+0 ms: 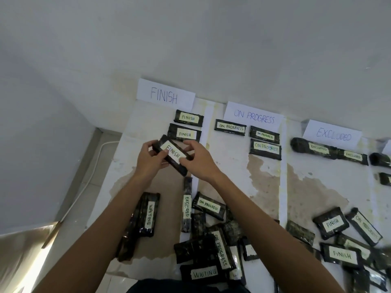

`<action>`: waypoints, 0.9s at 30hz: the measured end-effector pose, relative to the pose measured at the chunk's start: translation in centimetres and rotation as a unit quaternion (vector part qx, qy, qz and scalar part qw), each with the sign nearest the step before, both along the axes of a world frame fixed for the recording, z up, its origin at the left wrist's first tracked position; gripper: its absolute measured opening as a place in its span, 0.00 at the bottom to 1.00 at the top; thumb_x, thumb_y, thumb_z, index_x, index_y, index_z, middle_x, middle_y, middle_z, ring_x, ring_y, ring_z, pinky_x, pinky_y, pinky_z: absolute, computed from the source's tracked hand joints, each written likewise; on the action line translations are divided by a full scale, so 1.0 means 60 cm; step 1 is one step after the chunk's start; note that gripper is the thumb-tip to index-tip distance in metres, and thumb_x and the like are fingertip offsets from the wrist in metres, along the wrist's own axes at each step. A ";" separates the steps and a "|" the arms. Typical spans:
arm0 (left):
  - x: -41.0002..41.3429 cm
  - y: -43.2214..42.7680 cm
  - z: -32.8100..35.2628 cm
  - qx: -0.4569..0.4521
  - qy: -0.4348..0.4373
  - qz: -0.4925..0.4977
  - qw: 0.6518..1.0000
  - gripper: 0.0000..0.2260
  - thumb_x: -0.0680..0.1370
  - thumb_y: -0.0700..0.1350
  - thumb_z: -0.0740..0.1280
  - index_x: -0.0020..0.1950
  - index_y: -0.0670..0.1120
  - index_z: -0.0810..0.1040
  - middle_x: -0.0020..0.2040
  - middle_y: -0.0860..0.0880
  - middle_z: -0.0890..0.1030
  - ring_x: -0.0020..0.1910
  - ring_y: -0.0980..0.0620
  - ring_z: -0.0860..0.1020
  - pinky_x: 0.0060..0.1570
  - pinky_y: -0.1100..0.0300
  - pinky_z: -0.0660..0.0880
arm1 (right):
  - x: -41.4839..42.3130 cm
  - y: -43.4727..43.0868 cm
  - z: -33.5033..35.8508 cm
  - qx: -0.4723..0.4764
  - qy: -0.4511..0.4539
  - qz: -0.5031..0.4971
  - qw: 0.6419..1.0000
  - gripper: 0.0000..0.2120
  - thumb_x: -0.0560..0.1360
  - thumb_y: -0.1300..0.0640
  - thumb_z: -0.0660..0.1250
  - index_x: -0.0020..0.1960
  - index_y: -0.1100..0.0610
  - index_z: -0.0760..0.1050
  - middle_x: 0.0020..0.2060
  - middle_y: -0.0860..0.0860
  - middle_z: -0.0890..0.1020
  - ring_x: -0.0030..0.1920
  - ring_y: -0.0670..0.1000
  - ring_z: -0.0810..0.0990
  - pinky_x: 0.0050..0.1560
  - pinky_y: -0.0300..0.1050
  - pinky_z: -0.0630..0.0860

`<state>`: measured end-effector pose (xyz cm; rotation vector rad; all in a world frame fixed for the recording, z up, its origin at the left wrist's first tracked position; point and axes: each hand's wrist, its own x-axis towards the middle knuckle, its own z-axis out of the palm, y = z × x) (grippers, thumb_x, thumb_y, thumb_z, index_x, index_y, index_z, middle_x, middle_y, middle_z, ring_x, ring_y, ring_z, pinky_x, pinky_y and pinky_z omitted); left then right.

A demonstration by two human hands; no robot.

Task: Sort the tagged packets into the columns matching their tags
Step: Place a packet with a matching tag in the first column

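Both hands hold one dark packet tagged FINISH (172, 154) over the FINISH column, just below two FINISH packets (185, 134) lying there. My left hand (149, 158) grips its left end and my right hand (198, 159) its right end. The packet is tilted. White header sheets read FINISH (165, 96), ON PROGRESS (254, 116) and EXCLUDED (333, 134). Three ON PROGRESS packets (264, 148) lie under their header, and two EXCLUDED packets (330, 151) under theirs.
Unsorted packets lie near me: WAITING (149, 214), EXCLUDED (187, 206), ON PROGRESS (208, 205), and a heap (211, 250) below. More packets, some tagged FINISH (332, 223), lie at the lower right. A white wall (42, 144) and a cable (84, 182) border the left.
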<state>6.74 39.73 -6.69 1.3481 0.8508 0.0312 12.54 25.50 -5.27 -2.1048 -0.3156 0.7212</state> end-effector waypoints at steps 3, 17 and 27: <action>0.034 0.046 -0.016 0.028 -0.004 0.048 0.998 0.16 0.77 0.36 0.65 0.63 0.44 0.67 0.56 0.43 0.77 0.50 0.48 0.79 0.38 0.62 0.80 | 0.022 0.023 -0.012 -0.020 -0.011 -0.002 1.000 0.25 0.73 0.59 0.67 0.68 0.55 0.67 0.62 0.54 0.71 0.58 0.52 0.74 0.61 0.47 0.73; 0.197 0.177 -0.109 0.110 0.026 0.112 0.987 0.19 0.76 0.38 0.67 0.64 0.42 0.66 0.56 0.44 0.76 0.53 0.47 0.78 0.51 0.52 0.79 | 0.137 0.063 -0.089 -0.160 -0.251 0.113 0.948 0.23 0.69 0.59 0.68 0.65 0.58 0.72 0.60 0.57 0.73 0.59 0.59 0.72 0.59 0.55 0.72; 0.210 0.174 -0.134 0.373 0.182 0.004 0.910 0.24 0.73 0.56 0.66 0.64 0.45 0.69 0.61 0.41 0.71 0.57 0.41 0.74 0.52 0.47 0.75 | 0.146 0.062 -0.111 -0.161 -0.260 0.127 0.944 0.23 0.70 0.61 0.68 0.64 0.59 0.73 0.61 0.59 0.74 0.62 0.59 0.70 0.61 0.55 0.68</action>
